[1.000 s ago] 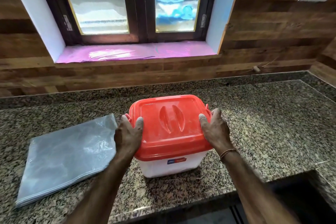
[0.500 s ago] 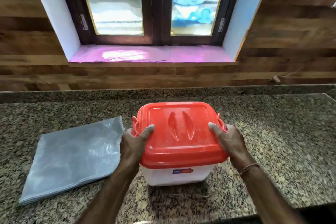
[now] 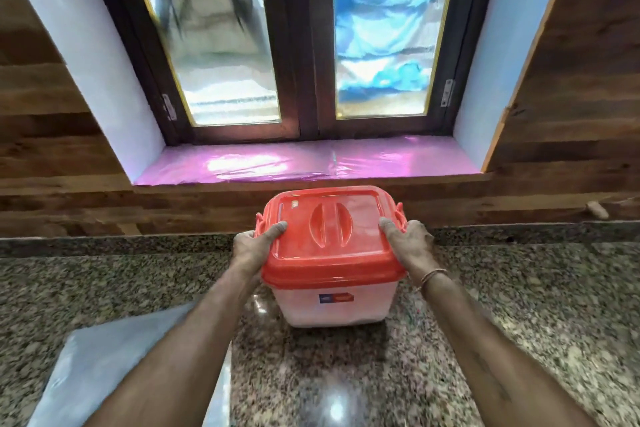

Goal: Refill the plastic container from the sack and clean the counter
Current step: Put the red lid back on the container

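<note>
Plastic container [image 3: 332, 305]: pale body, held between the two hands and straight ahead of the person. Its base seems to meet the counter [image 3: 519, 305], but I cannot tell whether its weight rests there.
Lid [image 3: 329, 229]: red, seated level on the rim, with side latches just outside each thumb.
Grip: the left hand [image 3: 254, 248] and right hand [image 3: 410, 246] clamp opposite sides at lid height. Each thumb presses on the lid top, and the other fingers wrap the sides out of sight.
Done so far: judging by the closed lid, the filling looks finished. How full the body is cannot be read through it.
Left to do: probably setting the container in its place, clearing the sack and wiping the counter. No cloth is in view.
Sack [image 3: 114, 357]: grey plastic lying flat on the counter, nearer the person than the grip and out past the left forearm. It looks emptied.
Open room: bare granite runs wide to the right of the right hand, and a narrower strip lies beyond the grip — enough to slide the container back.
Edges: the wooden wall [image 3: 52, 204] rises just beyond the grip, and the pink window sill [image 3: 311, 163] sits above lid level. The counter's near edge is out of frame.
</note>
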